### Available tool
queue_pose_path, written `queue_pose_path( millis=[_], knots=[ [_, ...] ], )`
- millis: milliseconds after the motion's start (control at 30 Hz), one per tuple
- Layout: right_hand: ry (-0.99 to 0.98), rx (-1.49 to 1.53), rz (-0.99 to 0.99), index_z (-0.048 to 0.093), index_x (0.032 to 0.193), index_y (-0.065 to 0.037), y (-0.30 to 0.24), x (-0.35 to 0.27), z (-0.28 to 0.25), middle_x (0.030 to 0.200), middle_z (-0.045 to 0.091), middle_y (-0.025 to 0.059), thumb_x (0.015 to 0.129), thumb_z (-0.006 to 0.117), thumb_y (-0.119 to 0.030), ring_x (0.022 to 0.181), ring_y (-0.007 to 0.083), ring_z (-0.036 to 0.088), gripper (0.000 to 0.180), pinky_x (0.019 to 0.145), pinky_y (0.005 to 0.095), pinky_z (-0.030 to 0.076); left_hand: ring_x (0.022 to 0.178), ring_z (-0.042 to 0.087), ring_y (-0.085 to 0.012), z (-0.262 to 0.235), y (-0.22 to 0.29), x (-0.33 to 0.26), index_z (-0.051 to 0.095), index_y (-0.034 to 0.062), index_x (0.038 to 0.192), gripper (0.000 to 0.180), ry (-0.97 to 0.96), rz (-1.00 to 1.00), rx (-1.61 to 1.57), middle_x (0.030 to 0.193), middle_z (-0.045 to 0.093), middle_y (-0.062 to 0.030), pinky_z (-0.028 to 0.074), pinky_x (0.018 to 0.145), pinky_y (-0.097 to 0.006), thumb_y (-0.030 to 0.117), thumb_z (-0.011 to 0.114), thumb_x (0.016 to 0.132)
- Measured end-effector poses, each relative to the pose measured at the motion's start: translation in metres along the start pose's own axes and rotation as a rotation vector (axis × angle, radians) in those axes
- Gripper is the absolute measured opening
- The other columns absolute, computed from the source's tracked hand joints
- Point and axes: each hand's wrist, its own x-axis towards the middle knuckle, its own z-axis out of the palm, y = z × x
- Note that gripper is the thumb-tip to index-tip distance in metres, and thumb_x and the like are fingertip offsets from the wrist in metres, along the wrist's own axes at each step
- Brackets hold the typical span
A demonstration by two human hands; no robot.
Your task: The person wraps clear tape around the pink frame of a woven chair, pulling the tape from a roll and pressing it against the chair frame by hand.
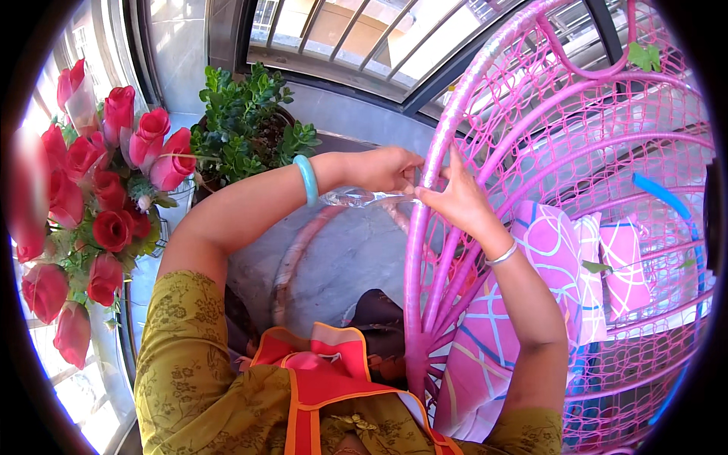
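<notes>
Both my hands are at the shiny pink rim tube [434,161] of a netted basket chair. My left hand [385,168] has its fingers curled in against the tube's left side, where a twisted clear plastic strip [356,199] meets it. The strip trails back under my left wrist, which wears a pale green bangle [306,180]. From the right, my right hand [464,199] grips the tube, thumb across the front and a finger pointing up alongside. A silver bracelet [501,254] circles that wrist. Glossy film covers the upper rim; the fingertips behind the tube are hidden.
Pink netting [576,144] fills the chair, with a patterned pink cushion [546,250] and a blue tube [667,193] at its right. Red roses [114,230] and a potted green plant [243,121] stand left. A wrapped ring base [284,277] lies on the floor. Barred windows [356,34] rise behind.
</notes>
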Motion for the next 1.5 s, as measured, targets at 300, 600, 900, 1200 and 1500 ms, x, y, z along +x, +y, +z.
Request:
queue_pose_path(
  millis=[300, 600, 900, 1200, 1500],
  knots=[
    [-0.169, 0.268, -0.070, 0.047, 0.100, 0.004, 0.031, 0.023, 0.026, 0.087, 0.059, 0.0170, 0.062, 0.074, -0.032, 0.083, 0.0288, 0.061, 0.059, 0.075, 0.0367, 0.047, 0.071, 0.053, -0.0118, -0.004, 0.011, -0.007, 0.049, -0.0006, 0.117, 0.040, 0.005, 0.003, -0.022, 0.074, 0.056, -0.0055, 0.044, 0.065, -0.029, 0.005, 0.061, 0.079],
    [-0.281, 0.179, 0.093, 0.046, 0.104, 0.005, 0.000, 0.019, 0.013, 0.096, 0.051, 0.0204, 0.059, 0.069, -0.019, 0.089, 0.0301, 0.058, 0.056, 0.076, 0.0375, 0.046, 0.075, 0.052, -0.0101, -0.013, -0.020, -0.010, 0.053, -0.0016, 0.112, 0.036, 0.035, -0.085, -0.010, 0.078, 0.056, -0.0026, 0.044, 0.067, -0.027, -0.005, 0.053, 0.076],
    [-0.221, 0.089, 0.103, 0.039, 0.112, 0.006, 0.013, -0.009, 0.020, 0.099, 0.053, 0.0235, 0.060, 0.068, -0.019, 0.096, 0.0350, 0.056, 0.065, 0.080, 0.0391, 0.045, 0.070, 0.049, -0.0086, 0.072, 0.046, -0.073, 0.052, 0.0009, 0.087, 0.005, 1.056, 0.171, -0.367, 0.075, 0.052, -0.0021, 0.042, 0.063, -0.024, 0.005, 0.049, 0.087],
    [-0.170, 0.017, 0.086, 0.040, 0.109, 0.008, -0.008, -0.031, 0.027, 0.098, 0.054, 0.0257, 0.061, 0.069, -0.021, 0.093, 0.0398, 0.056, 0.063, 0.079, 0.0416, 0.045, 0.116, 0.046, -0.0241, 0.177, -0.021, -0.082, 0.042, 0.0078, 0.124, 0.044, 0.826, 0.066, -1.602, 0.127, 0.044, -0.0091, 0.040, 0.097, -0.036, -0.005, 0.052, 0.083],
    [-0.133, -0.015, 0.014, 0.035, 0.117, 0.006, -0.021, -0.045, 0.026, 0.100, 0.050, 0.0207, 0.064, 0.070, -0.016, 0.091, 0.0279, 0.054, 0.068, 0.078, 0.0364, 0.044, 0.102, 0.057, -0.0193, 0.175, -0.021, -0.092, 0.048, 0.0058, 0.119, 0.034, 0.771, 0.178, -1.638, 0.107, 0.059, -0.0086, 0.048, 0.088, -0.031, -0.002, 0.052, 0.086]
  ],
)
